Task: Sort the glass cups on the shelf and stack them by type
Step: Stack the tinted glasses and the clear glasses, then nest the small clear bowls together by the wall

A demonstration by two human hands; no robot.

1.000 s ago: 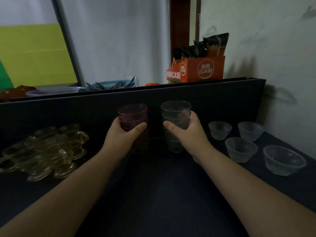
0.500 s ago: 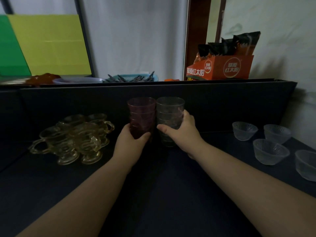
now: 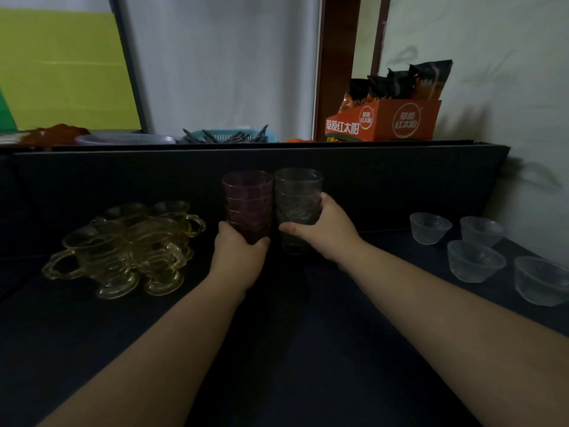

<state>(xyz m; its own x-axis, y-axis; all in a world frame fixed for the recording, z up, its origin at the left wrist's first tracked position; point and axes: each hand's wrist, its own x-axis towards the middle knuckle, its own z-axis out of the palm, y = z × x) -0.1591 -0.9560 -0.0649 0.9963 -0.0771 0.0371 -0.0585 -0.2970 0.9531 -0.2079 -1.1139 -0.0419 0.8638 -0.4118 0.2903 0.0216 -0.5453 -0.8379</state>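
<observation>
A stack of purple glass tumblers [image 3: 248,200] stands at the back middle of the dark shelf [image 3: 308,349], with my left hand [image 3: 238,257] wrapped around its base. Right beside it, touching or nearly so, is a stack of grey clear tumblers [image 3: 297,197], gripped at mid-height by my right hand [image 3: 323,232]. Several amber handled cups [image 3: 129,245] are clustered on the left. Several small clear ribbed bowls [image 3: 475,260] sit apart on the right.
A dark back panel [image 3: 400,180] rises right behind the stacks. On the ledge above it are an orange snack box [image 3: 385,121], a blue basket of utensils [image 3: 228,137] and a pale dish [image 3: 123,139]. A wall closes the right side.
The two tumbler stacks were apart a second ago; my hands have brought them side by side at the back of the shelf. The view has shifted left, bringing the amber cups closer to centre.
</observation>
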